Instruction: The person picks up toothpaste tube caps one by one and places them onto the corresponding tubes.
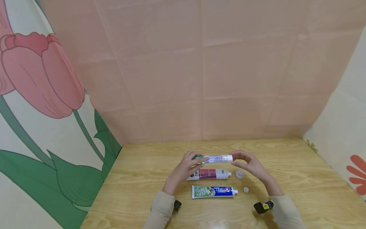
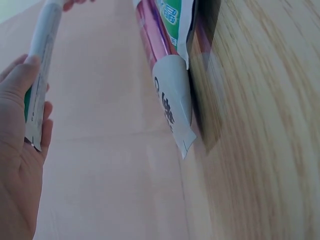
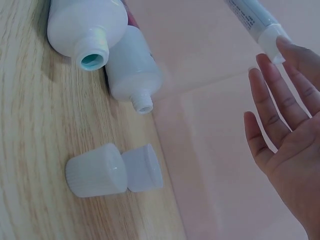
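My left hand (image 1: 183, 168) grips the rear part of a white toothpaste tube (image 1: 217, 158) above the table, thumb along its side. The tube lies level, its white cap (image 3: 272, 41) pointing right. At that cap are the thumb and fingertips of my right hand (image 1: 250, 163), the other fingers spread. Beneath the raised tube lies a pink and white toothpaste tube (image 1: 207, 174), uncapped. Nearer me is a green and blue toothpaste tube (image 1: 213, 191), its nozzle bare too. Right of their nozzles stand a wider pale cap (image 1: 239, 174) and a small white cap (image 1: 246, 190).
The wooden table (image 1: 137, 190) meets a pink backdrop (image 1: 200, 79) at its far edge. A tulip-printed panel (image 1: 43, 127) borders the left side, and a white panel with a red flower (image 1: 357, 171) the right. Black wrist cameras sit at both cuffs.
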Demonstrator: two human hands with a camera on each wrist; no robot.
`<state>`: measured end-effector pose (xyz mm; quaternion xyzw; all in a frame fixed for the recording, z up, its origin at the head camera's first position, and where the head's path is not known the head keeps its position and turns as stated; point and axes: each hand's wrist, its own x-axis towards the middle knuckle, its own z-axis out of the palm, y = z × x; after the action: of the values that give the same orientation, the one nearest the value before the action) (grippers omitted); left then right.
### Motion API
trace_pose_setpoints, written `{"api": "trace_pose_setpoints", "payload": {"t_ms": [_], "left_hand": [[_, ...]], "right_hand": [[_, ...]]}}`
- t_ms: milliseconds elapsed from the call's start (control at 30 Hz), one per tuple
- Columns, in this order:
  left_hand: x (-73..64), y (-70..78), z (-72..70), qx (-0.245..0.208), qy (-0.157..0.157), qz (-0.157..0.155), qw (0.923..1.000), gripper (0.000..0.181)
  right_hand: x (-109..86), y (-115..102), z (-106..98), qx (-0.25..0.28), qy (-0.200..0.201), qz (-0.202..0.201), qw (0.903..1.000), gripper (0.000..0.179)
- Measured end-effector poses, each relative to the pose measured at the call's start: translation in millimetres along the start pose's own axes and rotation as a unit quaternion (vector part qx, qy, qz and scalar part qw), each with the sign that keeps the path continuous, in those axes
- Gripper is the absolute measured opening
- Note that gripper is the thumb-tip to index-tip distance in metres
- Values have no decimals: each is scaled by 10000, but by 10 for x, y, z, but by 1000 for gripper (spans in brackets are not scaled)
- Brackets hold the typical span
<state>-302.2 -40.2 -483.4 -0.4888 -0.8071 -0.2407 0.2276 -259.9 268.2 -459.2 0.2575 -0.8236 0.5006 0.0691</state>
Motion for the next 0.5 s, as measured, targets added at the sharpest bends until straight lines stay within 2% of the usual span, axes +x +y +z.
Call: {"api": "trace_pose_setpoints", "payload": {"t_ms": [167, 500], "left_hand": [[2, 4, 8, -438, 67, -106, 9990, 46], [-14, 8, 4, -1219, 93, -408, 9917, 35]], "right_hand": [[-8, -23, -13, 77, -56, 154, 9998, 29], [-10, -80, -5, 83, -33, 405, 9991, 25]]}}
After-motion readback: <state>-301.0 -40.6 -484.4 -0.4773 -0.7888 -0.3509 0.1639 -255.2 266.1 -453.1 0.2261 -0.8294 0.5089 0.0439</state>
